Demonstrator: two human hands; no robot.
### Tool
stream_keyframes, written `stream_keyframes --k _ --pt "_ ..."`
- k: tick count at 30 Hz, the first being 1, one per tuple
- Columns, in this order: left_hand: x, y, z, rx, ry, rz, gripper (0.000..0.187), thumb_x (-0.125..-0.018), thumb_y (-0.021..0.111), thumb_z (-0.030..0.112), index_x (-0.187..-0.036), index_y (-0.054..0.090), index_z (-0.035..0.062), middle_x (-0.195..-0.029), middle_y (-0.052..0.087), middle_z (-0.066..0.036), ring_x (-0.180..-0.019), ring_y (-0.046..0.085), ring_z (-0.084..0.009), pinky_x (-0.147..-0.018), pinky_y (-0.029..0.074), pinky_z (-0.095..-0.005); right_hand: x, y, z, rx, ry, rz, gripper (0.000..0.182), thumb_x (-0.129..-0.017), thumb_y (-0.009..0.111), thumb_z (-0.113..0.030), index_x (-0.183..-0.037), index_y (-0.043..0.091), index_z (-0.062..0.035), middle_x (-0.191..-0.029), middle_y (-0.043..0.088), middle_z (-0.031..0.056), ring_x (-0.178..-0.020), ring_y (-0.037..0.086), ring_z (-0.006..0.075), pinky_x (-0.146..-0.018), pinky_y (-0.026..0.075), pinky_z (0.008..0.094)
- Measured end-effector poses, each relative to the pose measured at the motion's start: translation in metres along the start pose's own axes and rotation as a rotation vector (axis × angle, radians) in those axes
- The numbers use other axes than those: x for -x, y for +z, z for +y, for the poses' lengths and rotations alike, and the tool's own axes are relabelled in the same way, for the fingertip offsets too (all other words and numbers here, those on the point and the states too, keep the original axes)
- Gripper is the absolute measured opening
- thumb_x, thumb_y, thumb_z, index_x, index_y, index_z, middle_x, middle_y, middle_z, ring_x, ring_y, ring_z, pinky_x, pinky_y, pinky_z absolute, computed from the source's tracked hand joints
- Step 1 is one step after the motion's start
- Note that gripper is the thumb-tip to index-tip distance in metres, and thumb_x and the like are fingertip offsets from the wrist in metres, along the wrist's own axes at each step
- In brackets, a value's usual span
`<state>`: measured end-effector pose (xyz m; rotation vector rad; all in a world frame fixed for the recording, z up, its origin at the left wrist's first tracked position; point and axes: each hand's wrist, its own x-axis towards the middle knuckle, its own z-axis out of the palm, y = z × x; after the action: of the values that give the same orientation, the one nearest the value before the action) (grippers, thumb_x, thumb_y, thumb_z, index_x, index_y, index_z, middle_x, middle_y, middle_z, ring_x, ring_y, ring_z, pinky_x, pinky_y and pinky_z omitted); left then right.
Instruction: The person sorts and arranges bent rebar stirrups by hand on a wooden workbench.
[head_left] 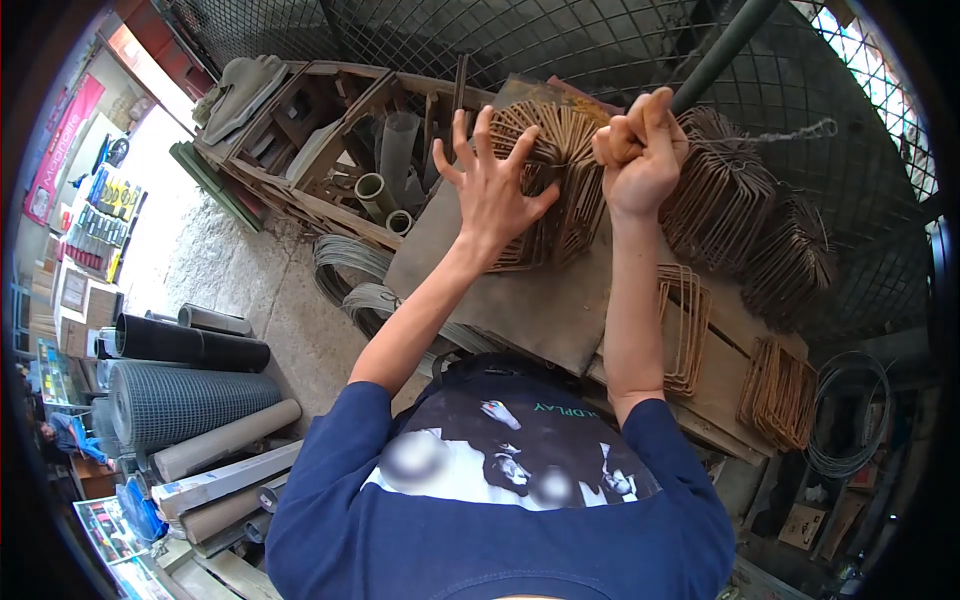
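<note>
Several bent metal rod frames form a fanned bundle point(560, 130) at the upper middle of the worktable point(540, 310). Over its left side is my left hand point(490, 190), fingers spread and nothing in its grasp. My right hand point(643, 155) is closed and raised at the bundle's right edge, its fingers pressed together; what they hold, if anything, is too small to tell. A twisted thin wire point(790, 134) stretches out to the right of it, and whether it reaches the fingers is unclear. Darker rod bundles point(715, 185) stand right of my right hand.
Loose rectangular frames point(683, 330) and a rusty stack point(778, 395) lie on the right. Wire coils point(850, 415) hang beyond them. Wooden shelving with tubes point(375, 195) stands at the upper left, mesh rolls point(190, 400) at the lower left. A person point(75, 440) is at the far left.
</note>
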<state>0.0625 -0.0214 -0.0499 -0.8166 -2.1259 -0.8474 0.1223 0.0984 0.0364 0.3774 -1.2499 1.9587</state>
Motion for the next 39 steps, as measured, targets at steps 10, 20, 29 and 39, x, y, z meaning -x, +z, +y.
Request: stream_keyframes --k 10,20,29,39 --pt "-0.011 0.004 -0.035 0.089 0.172 -0.134 0.069 -0.059 0.08 0.043 -0.12 0.055 0.0213 -0.134 0.038 -0.012 -0.132 0.028 -0.039 -0.102 0.012 -0.0726 0.007 0.008 0.006 -0.061 -0.025 0.032 0.047 -0.1 0.044 -0.035 -0.061 0.033 -0.0118 -0.046 0.021 -0.005 -0.039 0.012 0.0046 -0.038 0.012 0.0257" --pt "0.074 -0.002 -0.008 0.121 -0.163 -0.091 0.119 -0.057 0.08 0.039 -0.149 0.009 0.0131 -0.143 0.012 -0.034 -0.136 0.01 -0.0496 -0.103 0.011 -0.0713 0.006 0.018 -0.004 -0.016 0.005 -0.01 0.049 -0.1 0.046 -0.035 -0.059 0.033 -0.0124 -0.047 0.021 -0.0053 -0.037 0.014 0.0043 -0.037 0.01 0.0255" --pt "0.067 0.008 -0.029 0.27 -0.159 -0.071 0.124 -0.051 0.082 0.029 -0.147 0.007 0.0046 -0.139 0.026 -0.026 -0.127 0.033 -0.044 -0.102 0.037 -0.0493 -0.027 0.017 0.002 0.009 0.07 0.0 0.05 -0.099 0.047 -0.036 -0.058 0.03 -0.0141 -0.046 0.021 -0.0046 -0.037 0.013 0.0056 -0.038 0.011 0.0264" --pt "0.052 -0.03 -0.01 0.274 -0.156 -0.161 0.138 -0.054 0.083 0.05 -0.147 -0.006 -0.0005 -0.139 0.021 -0.031 -0.129 0.027 -0.0473 -0.105 0.03 -0.0531 -0.071 0.05 -0.011 0.174 0.191 -0.128 0.047 -0.099 0.046 -0.039 -0.061 0.032 -0.0155 -0.045 0.023 -0.0045 -0.035 0.017 0.0063 -0.035 0.015 0.0268"
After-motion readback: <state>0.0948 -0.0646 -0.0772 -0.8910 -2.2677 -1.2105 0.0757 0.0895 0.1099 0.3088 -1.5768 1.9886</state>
